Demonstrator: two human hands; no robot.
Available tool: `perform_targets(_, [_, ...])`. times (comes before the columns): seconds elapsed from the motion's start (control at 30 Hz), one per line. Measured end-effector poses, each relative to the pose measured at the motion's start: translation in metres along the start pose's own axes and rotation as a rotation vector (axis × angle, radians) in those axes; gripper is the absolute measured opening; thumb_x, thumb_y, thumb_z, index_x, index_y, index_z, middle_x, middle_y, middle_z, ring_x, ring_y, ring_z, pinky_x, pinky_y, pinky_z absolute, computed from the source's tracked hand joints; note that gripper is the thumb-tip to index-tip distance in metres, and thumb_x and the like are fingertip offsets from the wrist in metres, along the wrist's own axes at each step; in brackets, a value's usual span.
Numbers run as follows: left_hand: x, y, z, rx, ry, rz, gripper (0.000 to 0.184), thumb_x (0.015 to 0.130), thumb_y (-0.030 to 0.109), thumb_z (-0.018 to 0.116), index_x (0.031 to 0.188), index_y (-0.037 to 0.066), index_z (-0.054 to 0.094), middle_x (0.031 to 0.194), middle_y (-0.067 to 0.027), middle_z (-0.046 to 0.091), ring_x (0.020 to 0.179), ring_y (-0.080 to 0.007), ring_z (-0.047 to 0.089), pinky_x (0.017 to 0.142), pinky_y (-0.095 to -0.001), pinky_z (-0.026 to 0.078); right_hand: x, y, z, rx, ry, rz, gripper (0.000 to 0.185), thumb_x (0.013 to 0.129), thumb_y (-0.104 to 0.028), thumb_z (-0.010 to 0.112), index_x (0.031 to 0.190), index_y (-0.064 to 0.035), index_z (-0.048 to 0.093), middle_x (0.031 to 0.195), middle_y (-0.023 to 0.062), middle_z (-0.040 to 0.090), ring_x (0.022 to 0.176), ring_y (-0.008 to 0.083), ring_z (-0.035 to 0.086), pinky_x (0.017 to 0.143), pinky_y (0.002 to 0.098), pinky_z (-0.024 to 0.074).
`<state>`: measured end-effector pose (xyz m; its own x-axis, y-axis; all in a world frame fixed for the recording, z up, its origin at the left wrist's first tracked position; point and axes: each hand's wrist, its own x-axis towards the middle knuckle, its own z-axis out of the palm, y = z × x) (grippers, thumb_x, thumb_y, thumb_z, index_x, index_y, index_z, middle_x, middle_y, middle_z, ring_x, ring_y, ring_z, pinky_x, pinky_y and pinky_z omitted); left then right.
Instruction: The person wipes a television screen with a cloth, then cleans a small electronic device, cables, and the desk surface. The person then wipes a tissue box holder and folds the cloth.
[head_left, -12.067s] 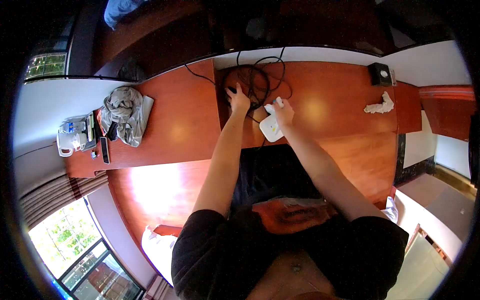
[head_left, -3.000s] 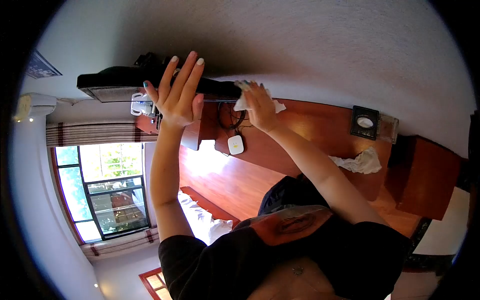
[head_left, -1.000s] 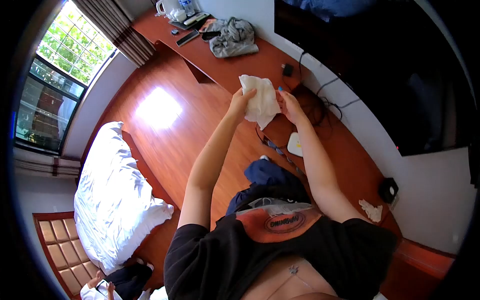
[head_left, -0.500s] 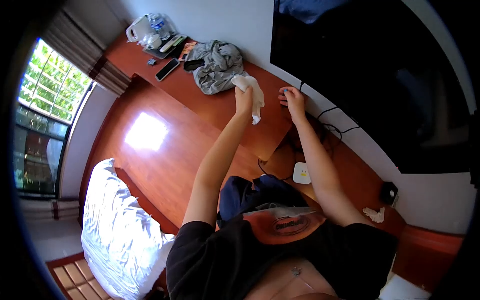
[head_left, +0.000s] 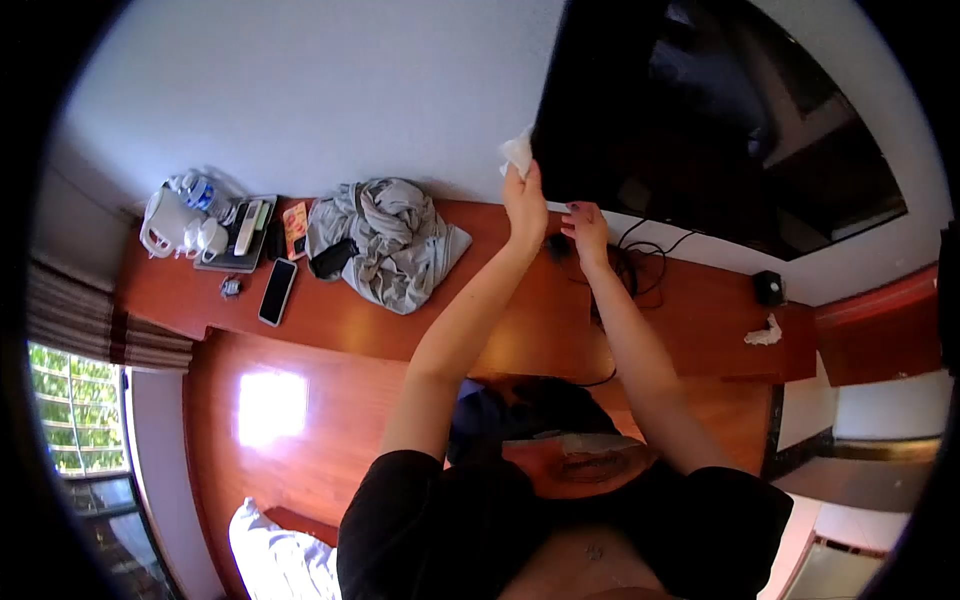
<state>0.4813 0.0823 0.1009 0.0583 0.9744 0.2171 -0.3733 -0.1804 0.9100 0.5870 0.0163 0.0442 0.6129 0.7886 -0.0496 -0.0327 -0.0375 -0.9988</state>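
Observation:
My left hand (head_left: 526,208) is raised and closed on a crumpled white tissue (head_left: 517,152), which sticks up past the fingers. The tissue is at the left edge of a large black television (head_left: 690,120) on the wall. Just right of it, my right hand (head_left: 588,226) is at the television's lower edge, with its fingers partly bent and apart. I see nothing held in it, and cannot tell whether it touches the frame. Black cables (head_left: 640,262) hang and coil behind the right wrist.
Along the wall runs a reddish wooden desk (head_left: 480,322). A grey garment (head_left: 392,245), a phone (head_left: 277,292), a white kettle (head_left: 165,222) and a water bottle (head_left: 205,195) are on its left part. A black box (head_left: 768,288) and a crumpled tissue (head_left: 766,332) lie right.
My left hand has lifted the tissue from above the desk to the television's left edge. The right hand has moved to the screen's lower edge. My view has turned toward the wall.

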Motion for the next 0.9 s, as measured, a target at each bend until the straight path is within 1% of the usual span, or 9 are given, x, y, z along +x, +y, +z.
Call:
perform_targets(0.03, [0.002,0.016,0.003,-0.009,-0.028,0.017,0.023,0.094,0.02,0.045,0.109,0.003,0.049,0.076,0.0016,0.048,0.066,-0.0067,0.043,0.056,-0.0241,0.036,-0.002,0.001,0.002,0.002,0.028,0.009,0.02,0.09,-0.018,0.052,0.103,-0.0033,0.056,0.09,0.0073,0.058,0.08,0.0146,0.059,0.066,0.0278,0.0517])
perform_targets(0.1, [0.008,0.052,0.016,-0.051,-0.033,0.323,0.027,0.094,0.017,0.045,0.114,0.0,0.047,0.085,-0.0016,0.051,0.075,-0.0102,0.046,0.065,-0.0251,0.038,-0.005,-0.003,0.007,-0.04,0.06,0.05,0.02,0.091,-0.019,0.051,0.103,-0.0042,0.055,0.095,0.0074,0.057,0.081,0.0143,0.058,0.067,0.0265,0.0504])
perform_targets(0.13, [0.01,0.063,0.016,0.033,-0.1,0.183,0.029,0.094,0.016,0.044,0.117,-0.002,0.044,0.097,-0.0062,0.052,0.086,-0.0141,0.046,0.076,-0.0276,0.038,-0.009,-0.007,0.008,-0.042,0.059,0.055,0.02,0.091,-0.019,0.051,0.103,-0.0045,0.055,0.096,0.0074,0.057,0.081,0.0143,0.059,0.067,0.0264,0.0502])
perform_targets(0.23, [0.023,0.103,0.027,-0.013,-0.152,0.404,0.036,0.086,0.007,0.047,0.121,-0.004,0.044,0.102,-0.0201,0.049,0.094,-0.0341,0.046,0.085,-0.0384,0.035,-0.016,-0.019,0.012,-0.138,0.069,0.064,0.019,0.091,-0.021,0.05,0.103,-0.0064,0.053,0.101,0.0074,0.056,0.082,0.0149,0.058,0.068,0.0289,0.05])
perform_targets(0.3, [0.037,0.128,0.037,-0.016,-0.188,0.516,0.044,0.083,0.008,0.052,0.124,-0.005,0.04,0.117,-0.024,0.045,0.107,-0.0391,0.043,0.093,-0.0421,0.032,-0.017,-0.031,0.016,-0.201,0.077,0.112,0.02,0.09,-0.021,0.051,0.105,-0.0073,0.052,0.102,0.0071,0.056,0.082,0.0154,0.058,0.068,0.03,0.0499])
perform_targets(0.43, [0.071,0.191,0.06,0.056,-0.205,0.905,0.044,0.085,0.01,0.053,0.124,-0.005,0.039,0.128,-0.0239,0.04,0.115,-0.0402,0.04,0.098,-0.0407,0.031,-0.011,-0.041,0.023,-0.228,0.096,0.187,0.021,0.088,-0.02,0.053,0.104,-0.007,0.05,0.097,0.0078,0.055,0.081,0.018,0.059,0.067,0.0306,0.0502])
perform_targets(0.67, [0.106,0.253,0.076,0.084,-0.242,1.241,0.047,0.075,0.004,0.058,0.121,0.005,0.049,0.126,-0.0197,0.044,0.108,-0.0376,0.047,0.091,-0.042,0.04,-0.013,-0.037,0.025,-0.25,0.116,0.169,0.022,0.087,-0.023,0.056,0.102,-0.007,0.051,0.098,0.0089,0.056,0.085,0.0214,0.062,0.069,0.0328,0.0511])
perform_targets(0.77, [0.116,0.25,0.068,0.161,-0.267,1.336,0.049,0.066,-0.001,0.059,0.114,0.009,0.054,0.119,-0.0137,0.05,0.101,-0.0331,0.051,0.084,-0.0397,0.044,-0.016,-0.039,0.028,-0.231,0.14,0.195,0.019,0.088,-0.019,0.054,0.103,-0.006,0.052,0.098,0.009,0.057,0.085,0.0217,0.062,0.07,0.0337,0.0512])
perform_targets(0.9, [0.12,0.258,0.063,0.136,-0.337,1.315,0.045,0.068,-0.001,0.06,0.112,0.01,0.055,0.119,-0.0126,0.051,0.099,-0.0335,0.053,0.085,-0.0389,0.045,-0.012,-0.038,0.029,-0.201,0.187,0.189,0.016,0.088,-0.015,0.053,0.101,-0.0059,0.053,0.097,0.0087,0.057,0.082,0.0215,0.063,0.068,0.0324,0.0524])
